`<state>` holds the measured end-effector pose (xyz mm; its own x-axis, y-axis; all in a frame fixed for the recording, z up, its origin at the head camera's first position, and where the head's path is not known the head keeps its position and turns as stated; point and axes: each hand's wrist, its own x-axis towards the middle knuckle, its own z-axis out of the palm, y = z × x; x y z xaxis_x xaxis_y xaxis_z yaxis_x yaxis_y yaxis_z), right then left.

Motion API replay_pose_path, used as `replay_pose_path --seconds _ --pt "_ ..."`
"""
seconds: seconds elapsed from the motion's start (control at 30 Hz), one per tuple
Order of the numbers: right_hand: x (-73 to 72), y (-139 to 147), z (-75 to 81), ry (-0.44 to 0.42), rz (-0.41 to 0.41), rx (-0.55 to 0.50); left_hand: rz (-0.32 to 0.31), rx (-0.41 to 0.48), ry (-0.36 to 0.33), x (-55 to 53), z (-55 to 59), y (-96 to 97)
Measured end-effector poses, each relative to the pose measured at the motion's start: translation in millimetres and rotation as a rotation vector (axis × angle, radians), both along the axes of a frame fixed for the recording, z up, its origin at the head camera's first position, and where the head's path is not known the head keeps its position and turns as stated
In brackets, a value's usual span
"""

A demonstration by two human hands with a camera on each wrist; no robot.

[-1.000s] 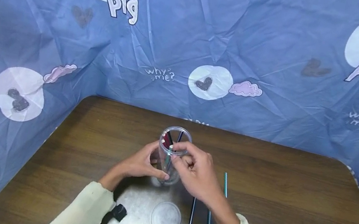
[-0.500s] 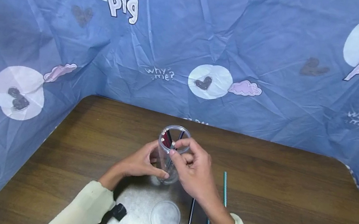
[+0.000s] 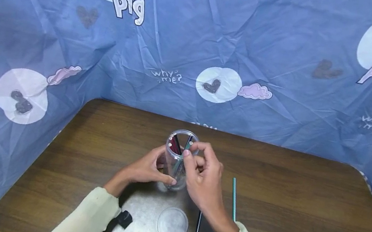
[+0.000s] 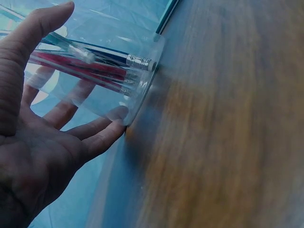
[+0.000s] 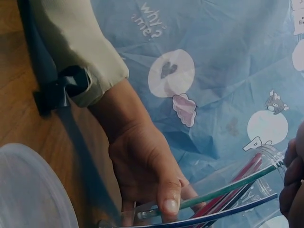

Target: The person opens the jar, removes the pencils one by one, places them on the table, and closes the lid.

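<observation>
A clear plastic jar [image 3: 180, 181] stands upright near the middle of the table, and my left hand [image 3: 145, 168] grips its side with thumb and fingers. Inside lean several pencils, dark red ones [image 3: 172, 146] and dark ones among them, their eraser ends up in the left part of the mouth. At the right side of the rim, my right hand [image 3: 206, 179] pinches the upper end of a teal pencil [image 5: 228, 190] between thumb and index finger. That pencil's lower end is inside the jar. In the left wrist view, metal-banded pencil ends [image 4: 138, 62] rest at the jar's base.
A round clear lid [image 3: 172, 224] lies on the table in front of the jar. To its right are a dark pencil [image 3: 197, 231] and a teal pencil [image 3: 234, 200], partly behind my right forearm. A blue printed cloth [image 3: 168, 47] hangs behind the wooden table [image 3: 304, 201].
My right hand has shifted slightly right, swinging the top of the teal pencil from the near side of the rim to the right side. The left hand and jar stay in place.
</observation>
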<state>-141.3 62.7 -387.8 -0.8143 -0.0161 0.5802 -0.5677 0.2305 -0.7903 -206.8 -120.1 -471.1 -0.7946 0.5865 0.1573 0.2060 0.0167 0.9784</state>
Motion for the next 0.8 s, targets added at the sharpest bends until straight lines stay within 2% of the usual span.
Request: replay_pose_path --seconds 0.27,0.4,0.5,0.57,0.67,0.8 --pt "-2.5 0.5 -2.7 0.158 -0.028 -0.036 0.003 -0.007 0.012 0.8 0.5 0.2" --pt "-4.8 0.3 -0.6 0.281 -0.033 -0.065 0.0 -0.008 0.018 -0.2 -0.2 0.2" --pt "-6.7 -0.6 0.9 0.365 0.035 -0.125 -0.003 -0.005 0.02 -1.0 -0.7 0.4" --pt "-7.4 -1.0 1.0 0.389 0.099 -0.171 -0.006 -0.002 0.018 -1.7 -1.5 0.4" --pt "-7.6 -1.0 0.7 0.387 0.166 -0.229 -0.012 0.006 0.016 -1.8 -1.4 0.3" --pt "-8.1 0.0 1.6 0.378 0.182 -0.26 -0.014 0.009 0.017 -1.8 -1.6 0.0"
